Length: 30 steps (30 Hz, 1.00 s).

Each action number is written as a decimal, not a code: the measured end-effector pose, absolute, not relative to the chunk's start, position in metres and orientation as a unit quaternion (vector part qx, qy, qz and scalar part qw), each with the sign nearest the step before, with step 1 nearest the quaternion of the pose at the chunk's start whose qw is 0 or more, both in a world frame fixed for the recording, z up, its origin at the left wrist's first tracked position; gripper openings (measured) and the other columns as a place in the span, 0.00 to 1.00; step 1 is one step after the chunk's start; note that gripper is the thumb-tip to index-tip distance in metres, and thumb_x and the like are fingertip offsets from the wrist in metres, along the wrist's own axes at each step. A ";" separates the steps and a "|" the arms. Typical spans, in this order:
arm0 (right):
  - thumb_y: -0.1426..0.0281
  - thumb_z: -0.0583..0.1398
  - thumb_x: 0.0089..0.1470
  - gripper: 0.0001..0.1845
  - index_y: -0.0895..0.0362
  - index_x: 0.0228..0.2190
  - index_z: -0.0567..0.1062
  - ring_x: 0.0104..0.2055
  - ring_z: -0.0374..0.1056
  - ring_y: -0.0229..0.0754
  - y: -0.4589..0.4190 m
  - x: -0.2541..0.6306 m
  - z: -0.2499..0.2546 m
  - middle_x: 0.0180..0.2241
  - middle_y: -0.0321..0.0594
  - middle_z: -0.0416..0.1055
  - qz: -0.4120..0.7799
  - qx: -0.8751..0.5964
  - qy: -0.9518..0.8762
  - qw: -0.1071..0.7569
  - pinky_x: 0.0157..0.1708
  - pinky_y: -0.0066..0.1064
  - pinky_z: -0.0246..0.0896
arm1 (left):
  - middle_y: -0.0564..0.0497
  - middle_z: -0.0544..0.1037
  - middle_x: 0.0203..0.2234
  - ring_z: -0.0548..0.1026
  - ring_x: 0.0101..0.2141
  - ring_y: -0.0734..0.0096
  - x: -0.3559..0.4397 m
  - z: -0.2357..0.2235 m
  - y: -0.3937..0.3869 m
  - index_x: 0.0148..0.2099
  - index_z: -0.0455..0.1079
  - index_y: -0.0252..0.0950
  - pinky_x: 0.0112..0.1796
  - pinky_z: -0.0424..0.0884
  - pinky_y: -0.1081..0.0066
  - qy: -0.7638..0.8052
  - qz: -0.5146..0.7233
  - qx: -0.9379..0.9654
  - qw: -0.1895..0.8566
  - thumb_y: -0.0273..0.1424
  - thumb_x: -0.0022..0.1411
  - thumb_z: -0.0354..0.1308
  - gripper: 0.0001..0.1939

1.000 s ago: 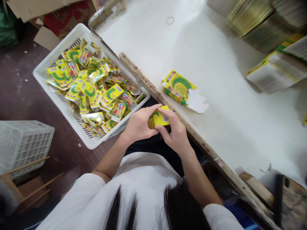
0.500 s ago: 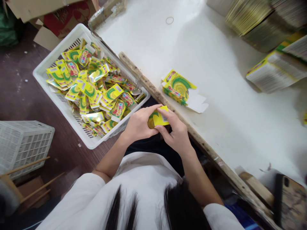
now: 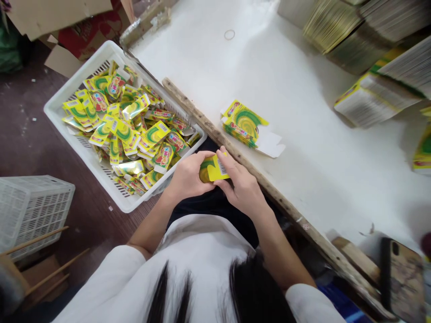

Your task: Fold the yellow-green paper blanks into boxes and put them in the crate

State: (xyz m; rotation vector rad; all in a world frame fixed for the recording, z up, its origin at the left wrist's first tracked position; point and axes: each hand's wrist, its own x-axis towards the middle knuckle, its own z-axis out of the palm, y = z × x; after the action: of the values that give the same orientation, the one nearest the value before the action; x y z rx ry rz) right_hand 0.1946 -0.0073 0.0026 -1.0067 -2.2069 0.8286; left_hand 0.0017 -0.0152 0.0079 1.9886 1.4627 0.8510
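Both of my hands grip one small yellow-and-green carton (image 3: 214, 169) just below the table's wooden edge. My left hand (image 3: 187, 176) wraps its left end. My right hand (image 3: 239, 186) pinches the right end, where a barcode shows. A short stack of flat yellow-green cartons (image 3: 245, 122) lies on the white table (image 3: 303, 116) just beyond my hands. To my left stands a white plastic basket (image 3: 60, 99) heaped with several folded cartons (image 3: 128, 125) of the same kind.
Tall stacks of flat cartons (image 3: 373, 96) stand at the table's far right. A rubber band (image 3: 229, 34) lies at the back. A phone (image 3: 402, 278) rests near the front right edge. An upturned white crate (image 3: 32, 211) sits on the floor at left, cardboard boxes (image 3: 67, 27) behind the basket.
The view has shifted a little, so everything sits slightly left and lower. My hands have turned the carton slightly and my right fingers now cover more of its end.
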 end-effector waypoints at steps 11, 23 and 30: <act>0.58 0.55 0.68 0.33 0.57 0.69 0.57 0.67 0.63 0.55 -0.007 0.193 -0.005 0.68 0.58 0.58 0.237 -0.364 -0.860 0.268 0.62 0.49 0.65 | 0.44 0.80 0.45 0.80 0.44 0.56 -0.005 0.007 -0.018 0.54 0.66 0.36 0.46 0.75 0.61 0.535 0.280 0.757 0.249 0.36 0.52 0.67 0.28; 0.61 0.58 0.66 0.17 0.55 0.50 0.80 0.62 0.69 0.55 -0.010 0.199 -0.004 0.68 0.54 0.60 0.288 -0.341 -0.843 0.299 0.58 0.45 0.70 | 0.48 0.81 0.46 0.80 0.45 0.60 -0.014 0.023 -0.011 0.53 0.68 0.37 0.47 0.74 0.64 0.499 0.236 0.793 0.259 0.29 0.50 0.66 0.26; 0.68 0.60 0.65 0.35 0.48 0.69 0.56 0.69 0.60 0.50 -0.014 0.188 -0.007 0.69 0.47 0.59 0.377 -0.390 -0.763 0.351 0.65 0.46 0.63 | 0.42 0.80 0.48 0.79 0.46 0.54 -0.009 0.017 -0.012 0.56 0.65 0.34 0.48 0.75 0.58 0.503 0.255 0.798 0.215 0.33 0.55 0.65 0.27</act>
State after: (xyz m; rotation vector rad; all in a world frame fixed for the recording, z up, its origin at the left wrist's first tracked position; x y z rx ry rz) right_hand 0.1881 -0.0140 -0.0070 -1.0103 -1.9762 0.9750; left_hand -0.0094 -0.0122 0.0168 2.2115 1.3936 0.7059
